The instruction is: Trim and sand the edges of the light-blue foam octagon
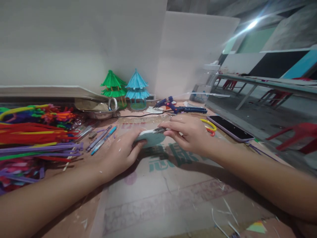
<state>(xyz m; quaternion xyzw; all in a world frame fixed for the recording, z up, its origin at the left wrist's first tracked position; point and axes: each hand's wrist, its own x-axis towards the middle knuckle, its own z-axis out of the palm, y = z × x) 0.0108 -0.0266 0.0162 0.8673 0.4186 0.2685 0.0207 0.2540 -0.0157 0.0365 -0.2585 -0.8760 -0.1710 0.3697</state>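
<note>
Between thumb and fingers, my left hand (128,145) grips a pale, flat piece with a rounded edge (152,138), held above the table. My right hand (185,132) is closed around a small dark grey tool (159,130), whose tip meets the upper edge of the pale piece. I cannot make out the tool's exact kind, as the fingers cover much of it. Beneath both hands lies a translucent sheet (153,198) with printed characters, scattered with thin white shavings (230,211).
Behind stand a green pagoda model (112,87), a blue one (137,89), a glue gun (168,103) and a metal bowl (96,114). Colourful pipe cleaners (34,132) and pens (104,140) lie left. A phone (230,127) rests right, near the table edge.
</note>
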